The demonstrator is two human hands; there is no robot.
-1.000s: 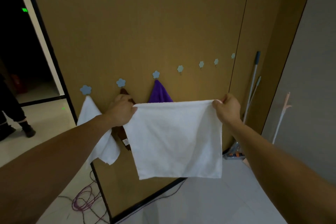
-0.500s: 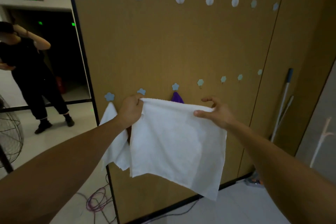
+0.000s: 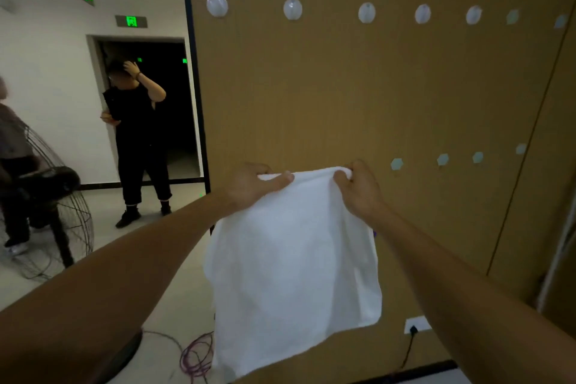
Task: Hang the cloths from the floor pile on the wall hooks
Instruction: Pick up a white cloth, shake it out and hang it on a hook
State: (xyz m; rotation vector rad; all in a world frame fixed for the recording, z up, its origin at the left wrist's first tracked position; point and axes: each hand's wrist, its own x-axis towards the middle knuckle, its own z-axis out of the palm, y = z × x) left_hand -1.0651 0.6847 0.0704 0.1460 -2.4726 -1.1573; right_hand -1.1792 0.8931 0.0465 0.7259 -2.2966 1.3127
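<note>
Cloth: a white square fabric cloth (image 3: 293, 259) hangs spread in front of the tan wooden wall panel (image 3: 343, 87), close to the panel's left edge. Its top edge is gathered between the two hands and its lower corners hang free above the floor (image 3: 174, 290).
Left grip: the left grip (image 3: 252, 187), the person's left hand, pinches the cloth's top left corner. The thumb lies across the front of the fabric and the fingers curl behind it.
Right grip: the right grip (image 3: 361, 193), the person's right hand, pinches the top right corner, with the fingers curled over a bunched fold.
Height: the cloth's top edge is about level with the lower row of hooks.
Lower hooks: pale blue flower-shaped hooks (image 3: 396, 163) run in a line toward the panel's right edge. The nearest is just right of the right grip and apart from the cloth.
Upper hooks: round clear plastic hooks (image 3: 292, 8) form a row near the panel's top edge, well above both hands.
Behind the cloth: the fabric hides that part of the panel, so I cannot tell whether the cloth touches a hook.
Purple sliver: a small bit of purple fabric (image 3: 374, 232) shows at the cloth's right edge, under the right forearm.
Cable: a coil of purple cable (image 3: 196, 355) lies on the floor by the panel's lower left corner.
Socket: a white wall socket with a black plug (image 3: 416, 326) sits low on the panel, right of the cloth's lower right corner.
Background: a person in black clothes (image 3: 137, 134) stands before a dark doorway (image 3: 177, 121) left of the panel, one hand raised to the head. A black wire floor fan (image 3: 56, 212) stands at the far left. Green lit exit signs (image 3: 131, 21) hang above the doorway.
</note>
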